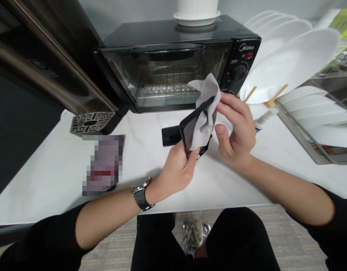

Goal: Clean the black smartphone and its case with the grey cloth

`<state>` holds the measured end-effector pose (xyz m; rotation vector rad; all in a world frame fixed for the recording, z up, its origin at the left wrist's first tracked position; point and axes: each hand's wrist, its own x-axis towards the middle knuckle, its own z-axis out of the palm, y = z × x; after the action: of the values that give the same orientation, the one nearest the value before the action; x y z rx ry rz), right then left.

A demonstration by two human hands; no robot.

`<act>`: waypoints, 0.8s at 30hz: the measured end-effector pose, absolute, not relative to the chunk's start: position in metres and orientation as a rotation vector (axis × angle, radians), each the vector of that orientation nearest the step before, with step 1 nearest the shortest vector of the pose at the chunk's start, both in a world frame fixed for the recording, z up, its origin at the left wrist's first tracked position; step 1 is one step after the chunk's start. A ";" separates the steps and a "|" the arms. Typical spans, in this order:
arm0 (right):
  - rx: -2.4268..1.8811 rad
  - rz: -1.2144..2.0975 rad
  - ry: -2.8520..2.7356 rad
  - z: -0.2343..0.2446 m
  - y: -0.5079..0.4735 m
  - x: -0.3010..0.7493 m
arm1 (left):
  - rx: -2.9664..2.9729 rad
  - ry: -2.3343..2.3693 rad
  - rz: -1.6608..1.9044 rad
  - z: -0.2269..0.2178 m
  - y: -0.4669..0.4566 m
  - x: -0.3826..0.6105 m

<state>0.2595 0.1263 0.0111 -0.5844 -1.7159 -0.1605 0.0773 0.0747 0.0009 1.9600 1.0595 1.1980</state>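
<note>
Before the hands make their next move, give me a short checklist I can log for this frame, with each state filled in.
1. Left hand holding the dark flat device: ok.
2. Grey cloth against the device's face: ok, covering part of it.
3. Right hand at the cloth: ok, fingertips at its edge, thumb apart.
4. Black phone fully visible: not ok, partly hidden behind the device.
5. White bottle upright: cannot tell, partly hidden by the right hand.
</note>
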 end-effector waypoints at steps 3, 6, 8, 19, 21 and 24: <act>-0.748 -0.037 -1.725 0.009 0.121 0.258 | 1.984 0.975 1.164 0.002 0.072 0.079; -0.783 0.103 -1.696 0.011 0.115 0.256 | 1.876 0.897 1.128 0.004 0.069 0.080; -0.752 0.203 -1.721 0.015 0.112 0.255 | 1.782 0.831 1.103 0.006 0.067 0.079; -0.807 0.145 -1.595 0.025 0.117 0.255 | 1.195 0.650 0.670 0.014 0.065 0.077; -0.824 0.145 -1.696 0.026 0.119 0.256 | 1.106 0.641 0.660 0.013 0.065 0.080; -0.843 0.292 -1.840 0.024 0.124 0.257 | 1.003 0.677 0.748 0.017 0.065 0.084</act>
<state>0.2570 0.1243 0.0240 -0.8428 -1.8395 0.2924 0.0836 0.0647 0.0167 1.0030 0.6769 0.7476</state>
